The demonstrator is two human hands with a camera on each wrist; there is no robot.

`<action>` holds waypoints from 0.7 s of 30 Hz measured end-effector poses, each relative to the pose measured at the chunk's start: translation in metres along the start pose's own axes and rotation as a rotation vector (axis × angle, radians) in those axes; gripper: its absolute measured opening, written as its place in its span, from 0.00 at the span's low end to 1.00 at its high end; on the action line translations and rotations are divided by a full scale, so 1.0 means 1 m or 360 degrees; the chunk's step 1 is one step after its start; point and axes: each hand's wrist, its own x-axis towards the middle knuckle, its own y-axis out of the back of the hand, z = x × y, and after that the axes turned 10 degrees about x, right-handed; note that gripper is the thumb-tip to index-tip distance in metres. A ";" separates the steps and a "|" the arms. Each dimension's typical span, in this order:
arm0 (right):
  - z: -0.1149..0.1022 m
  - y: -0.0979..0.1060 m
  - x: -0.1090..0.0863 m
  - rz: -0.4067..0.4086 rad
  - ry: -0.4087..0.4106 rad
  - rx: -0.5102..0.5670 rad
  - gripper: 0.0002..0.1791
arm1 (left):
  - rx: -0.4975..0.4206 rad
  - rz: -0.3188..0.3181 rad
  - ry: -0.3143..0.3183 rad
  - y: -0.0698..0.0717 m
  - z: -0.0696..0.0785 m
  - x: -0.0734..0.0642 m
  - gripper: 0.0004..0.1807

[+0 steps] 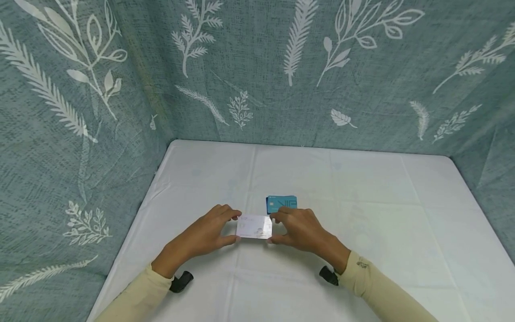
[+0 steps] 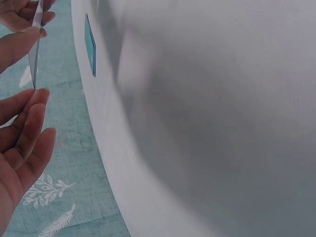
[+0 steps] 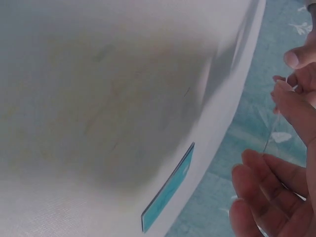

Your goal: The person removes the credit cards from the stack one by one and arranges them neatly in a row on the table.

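A pale, shiny bank-style card (image 1: 254,226) is held level between both hands in the middle of the head view. My left hand (image 1: 211,230) pinches its left end, with thumb at the near corner and fingers at the far one. On the opposite end my right hand (image 1: 301,230) grips the corners in the same way. Both wrist views catch the card edge-on, raised above the table. Just beyond it, a small pile of blue cards (image 1: 280,202) lies on the table, its near right part covered by the right hand.
A white cloth covers the table (image 1: 382,232), and its back edge meets a green-grey leaf-patterned curtain (image 1: 257,67). More of this curtain hangs along the left and right sides. A black strap-like piece (image 1: 182,281) shows at the left wrist, another (image 1: 329,275) at the right.
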 end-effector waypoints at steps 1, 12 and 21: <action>0.000 0.000 0.001 -0.0005 0.0003 -0.0002 0.31 | 0.0000 -0.0015 0.0008 0.000 -0.001 0.000 0.32; -0.004 -0.005 0.005 -0.0047 0.0012 -0.0031 0.32 | 0.0008 -0.0061 0.0010 0.001 -0.007 -0.002 0.30; -0.007 -0.009 0.009 -0.0067 0.0009 -0.0054 0.30 | -0.0015 -0.0044 -0.0023 0.000 -0.012 -0.004 0.29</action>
